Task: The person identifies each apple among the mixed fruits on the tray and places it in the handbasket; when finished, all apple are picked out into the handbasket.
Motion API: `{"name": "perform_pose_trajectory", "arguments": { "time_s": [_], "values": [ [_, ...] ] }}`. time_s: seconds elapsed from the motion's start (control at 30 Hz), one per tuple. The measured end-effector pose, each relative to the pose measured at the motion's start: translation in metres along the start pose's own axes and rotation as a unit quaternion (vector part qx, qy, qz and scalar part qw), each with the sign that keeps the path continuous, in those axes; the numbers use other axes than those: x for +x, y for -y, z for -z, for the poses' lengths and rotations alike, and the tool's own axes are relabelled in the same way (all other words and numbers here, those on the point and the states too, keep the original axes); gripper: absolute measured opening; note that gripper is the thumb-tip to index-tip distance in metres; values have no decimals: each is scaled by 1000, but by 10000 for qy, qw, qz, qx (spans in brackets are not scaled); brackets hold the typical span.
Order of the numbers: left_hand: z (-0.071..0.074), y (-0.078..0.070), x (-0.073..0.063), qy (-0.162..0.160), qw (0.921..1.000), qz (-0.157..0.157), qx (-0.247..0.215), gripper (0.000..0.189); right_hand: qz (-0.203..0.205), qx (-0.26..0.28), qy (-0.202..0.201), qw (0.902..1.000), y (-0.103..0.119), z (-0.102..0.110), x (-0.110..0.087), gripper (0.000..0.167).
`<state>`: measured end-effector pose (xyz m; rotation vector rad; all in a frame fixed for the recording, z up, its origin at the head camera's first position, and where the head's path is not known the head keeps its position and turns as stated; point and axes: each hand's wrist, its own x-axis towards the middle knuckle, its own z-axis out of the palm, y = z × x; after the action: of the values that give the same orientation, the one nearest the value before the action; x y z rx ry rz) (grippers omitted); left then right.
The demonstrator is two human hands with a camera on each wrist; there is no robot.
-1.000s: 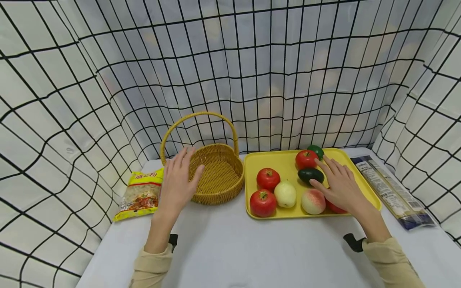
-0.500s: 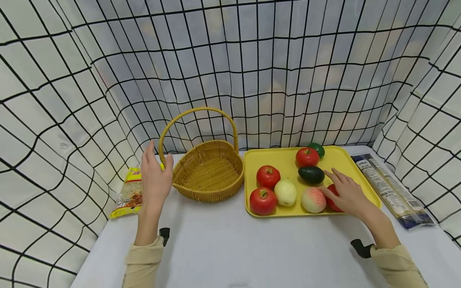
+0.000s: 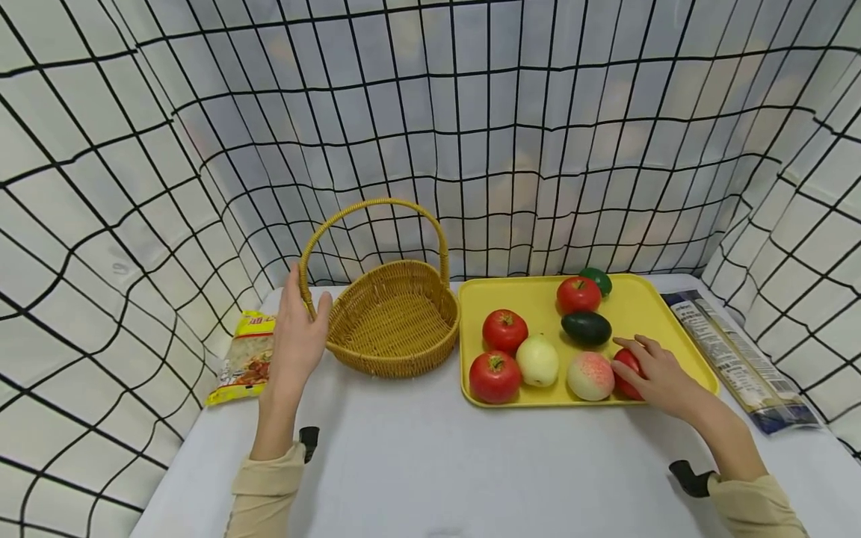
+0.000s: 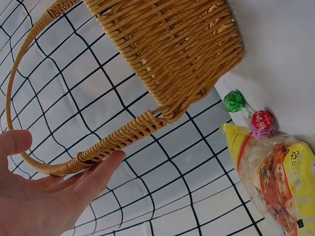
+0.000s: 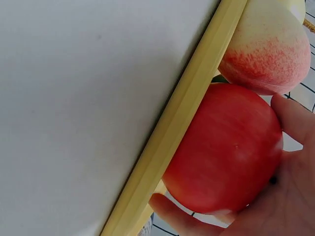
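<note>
My left hand (image 3: 299, 336) is at the left side of the yellow wicker basket (image 3: 397, 366), beside its tall handle (image 4: 120, 137). In the left wrist view its fingers extend behind the handle, while the thumb stands apart from it in front. My right hand (image 3: 662, 377) curls around a red apple (image 5: 226, 147) at the front right of the yellow tray (image 3: 679, 351). Its thumb and fingers lie on opposite sides of the fruit, and a peach (image 3: 590, 376) sits close beside it. The apple still rests in the tray.
The tray also holds a dark green oval fruit (image 3: 587, 329), a pale green fruit (image 3: 537, 360), other red fruits (image 3: 495, 377) and a green one (image 3: 597, 281). A food bag (image 3: 245, 359) lies left, a long packet (image 3: 740, 362) right. Black netting surrounds the table.
My left hand has moved left, from before the basket to the outer side of its handle. My right hand has come nearer from above the dark green fruit and now grips the red apple.
</note>
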<state>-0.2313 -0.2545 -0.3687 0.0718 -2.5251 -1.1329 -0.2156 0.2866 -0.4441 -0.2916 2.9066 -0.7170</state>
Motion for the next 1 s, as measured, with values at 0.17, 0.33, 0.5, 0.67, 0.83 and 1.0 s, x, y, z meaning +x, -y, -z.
{"name": "perform_pose_trajectory", "arguments": {
  "time_s": [0.17,0.33,0.5,0.67,0.83,1.0],
  "values": [
    [-2,-1,-1,22,10000,-45,-57,75,-73,-22,63,10000,-2,5,-4,66],
    [-3,0,0,-55,9999,-99,-124,73,-99,-156,129,9997,-4,10,-4,64],
    [-2,1,-1,-65,9999,-31,-73,72,-14,-422,-140,9990,-3,12,1,65],
    [-2,3,1,-135,9999,-73,-14,72,21,-607,-612,9963,12,26,8,65],
    [0,3,3,-168,9998,-45,-15,72,259,-498,-1058,9928,46,47,17,66],
    [-1,3,2,-106,9999,-31,6,73,388,-217,-1575,9865,80,63,14,69]
  ]
}}
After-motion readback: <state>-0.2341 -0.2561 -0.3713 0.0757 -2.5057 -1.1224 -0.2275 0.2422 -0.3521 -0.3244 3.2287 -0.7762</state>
